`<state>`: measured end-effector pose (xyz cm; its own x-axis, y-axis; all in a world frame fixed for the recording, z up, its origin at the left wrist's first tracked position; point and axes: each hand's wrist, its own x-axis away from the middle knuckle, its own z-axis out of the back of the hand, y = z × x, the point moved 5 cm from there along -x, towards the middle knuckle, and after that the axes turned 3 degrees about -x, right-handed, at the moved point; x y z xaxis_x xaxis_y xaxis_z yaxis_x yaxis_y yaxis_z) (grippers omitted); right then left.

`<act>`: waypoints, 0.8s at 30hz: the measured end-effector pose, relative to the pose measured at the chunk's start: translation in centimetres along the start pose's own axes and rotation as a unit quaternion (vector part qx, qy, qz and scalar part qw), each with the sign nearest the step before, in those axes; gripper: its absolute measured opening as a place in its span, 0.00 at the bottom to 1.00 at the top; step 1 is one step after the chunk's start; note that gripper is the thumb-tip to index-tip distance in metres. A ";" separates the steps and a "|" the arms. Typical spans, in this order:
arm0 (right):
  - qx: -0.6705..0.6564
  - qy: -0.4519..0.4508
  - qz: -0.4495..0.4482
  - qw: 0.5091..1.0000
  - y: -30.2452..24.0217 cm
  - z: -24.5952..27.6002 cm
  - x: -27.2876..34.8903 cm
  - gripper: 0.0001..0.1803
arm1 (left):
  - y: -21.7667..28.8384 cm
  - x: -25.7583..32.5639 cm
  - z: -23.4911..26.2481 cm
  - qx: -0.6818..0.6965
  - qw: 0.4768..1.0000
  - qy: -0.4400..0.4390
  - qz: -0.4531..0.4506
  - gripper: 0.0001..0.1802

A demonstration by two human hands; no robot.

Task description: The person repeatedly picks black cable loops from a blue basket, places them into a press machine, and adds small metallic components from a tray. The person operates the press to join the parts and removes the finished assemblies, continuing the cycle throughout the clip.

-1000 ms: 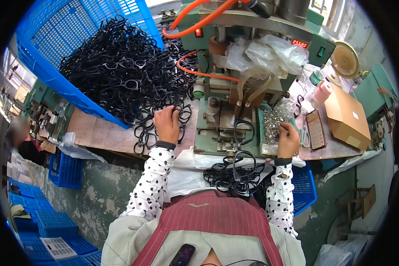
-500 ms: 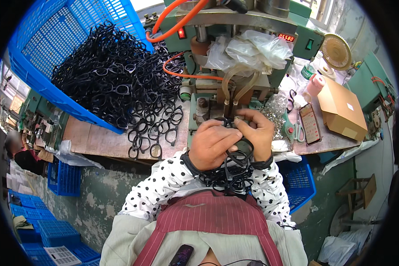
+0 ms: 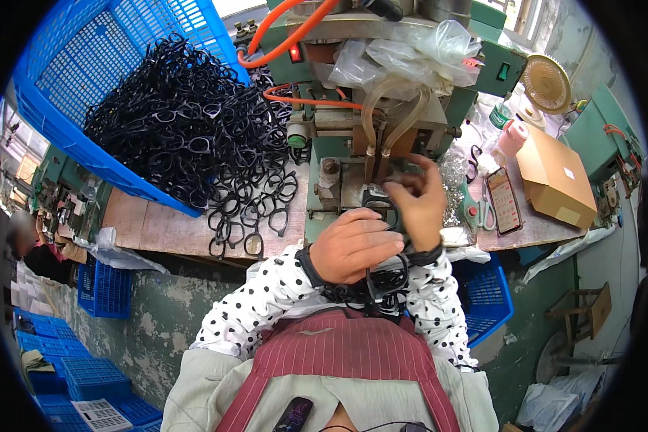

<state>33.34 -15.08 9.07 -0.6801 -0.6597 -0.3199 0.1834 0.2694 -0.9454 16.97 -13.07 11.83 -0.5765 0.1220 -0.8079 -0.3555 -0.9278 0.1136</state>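
My left hand [image 3: 356, 247] is closed around black eyeglass frames at the front of a green bench machine [image 3: 342, 175]. One black eyeglass frame [image 3: 383, 207] stands out beyond its fingers, toward the metal work plate. My right hand [image 3: 420, 201] is beside that frame, near two thin metal tips fed by clear tubes [image 3: 402, 133]. Its fingers are bent and the thumb is apart from them; I see nothing between, though the fingertips are slightly blurred. Below my hands, more black frames [image 3: 371, 291] lie bunched against my apron, partly covered by the left hand.
A tilted blue crate [image 3: 54, 119] spills many black frames [image 3: 173, 122] onto the table at left. Right of the machine are small metal bits [image 3: 453, 183], scissors [image 3: 487, 214], a phone [image 3: 503, 201] and a cardboard box [image 3: 554, 176]. An orange hose [image 3: 288, 32] loops above.
My right hand has drawn away from the eyeglass frame, its fingers parting. My left hand has shifted slightly down, still holding frames. The machine's tubes and the plastic bag on it have shifted.
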 end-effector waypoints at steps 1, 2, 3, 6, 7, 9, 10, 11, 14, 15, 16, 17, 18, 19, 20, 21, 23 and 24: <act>0.128 0.048 0.040 0.990 0.3 1.6 -0.7 0.26 | -0.6 0.3 -0.4 0.014 1.000 -0.022 0.008 0.26; 0.297 0.108 0.098 0.944 0.8 3.9 -1.2 0.25 | -1.1 0.5 -0.8 0.044 0.999 -0.029 0.011 0.27; 0.387 0.150 0.117 0.902 2.7 6.5 -1.8 0.24 | -1.4 0.6 -0.9 0.042 0.998 -0.037 0.007 0.28; 0.414 0.112 -0.024 0.903 7.5 12.6 -2.2 0.18 | -1.5 0.8 -1.1 0.042 0.998 -0.050 -0.002 0.28; 0.362 0.085 -0.042 0.927 7.3 13.1 -1.8 0.17 | -1.6 0.8 -1.1 0.044 0.998 -0.044 0.000 0.29; 0.476 0.074 0.026 0.876 5.7 12.6 -0.4 0.16 | -1.6 0.9 -1.2 0.047 0.998 -0.036 0.003 0.31; 0.543 0.033 0.073 0.836 5.4 12.0 0.2 0.13 | -1.6 0.9 -1.2 0.045 0.998 -0.038 0.004 0.29; 0.548 0.034 0.072 0.833 6.3 11.9 0.3 0.12 | -1.6 0.9 -1.2 0.041 0.998 -0.039 0.005 0.27; 0.526 0.055 0.048 0.847 7.9 11.4 0.4 0.05 | -1.4 0.8 -1.0 0.036 0.998 -0.042 0.004 0.25; 0.493 0.081 0.050 0.865 7.8 11.5 0.4 0.05 | -1.4 0.9 -1.1 0.033 0.999 -0.040 0.006 0.25; 0.459 0.086 0.068 0.881 7.9 11.6 0.1 0.06 | -1.4 1.0 -1.1 0.033 0.999 -0.040 0.002 0.25; 0.425 0.090 0.085 0.897 8.0 11.8 -0.1 0.06 | -1.3 1.1 -1.1 0.021 0.999 -0.043 0.010 0.26; 0.383 0.101 0.077 0.915 8.2 12.1 -0.3 0.06 | -1.1 0.7 -1.1 0.012 0.999 -0.046 0.016 0.27; 0.334 0.126 0.043 0.933 8.7 12.3 -0.4 0.07 | -0.7 0.4 -1.0 0.002 0.999 -0.048 0.021 0.28; 0.333 0.143 0.024 0.932 8.8 12.5 -0.3 0.07 | 0.0 0.2 -0.5 -0.034 0.998 -0.042 0.035 0.24; 0.332 0.160 0.004 0.930 8.3 12.4 -0.1 0.07 | 0.0 0.8 0.2 -0.049 0.998 -0.021 0.040 0.22; 0.310 0.164 0.003 0.937 8.7 12.9 0.1 0.07 | -0.8 3.0 1.8 -0.071 0.996 0.020 0.045 0.18; 0.299 0.165 0.002 0.940 8.9 13.1 0.3 0.07 | -2.7 5.4 2.7 -0.072 0.982 0.076 0.155 0.17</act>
<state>44.10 -22.04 -0.26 -0.8438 -0.3792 -0.3798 0.4850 -0.2358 -0.8421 12.77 -8.94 8.73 -0.5206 -0.2185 -0.8254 -0.0661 -0.9535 0.2941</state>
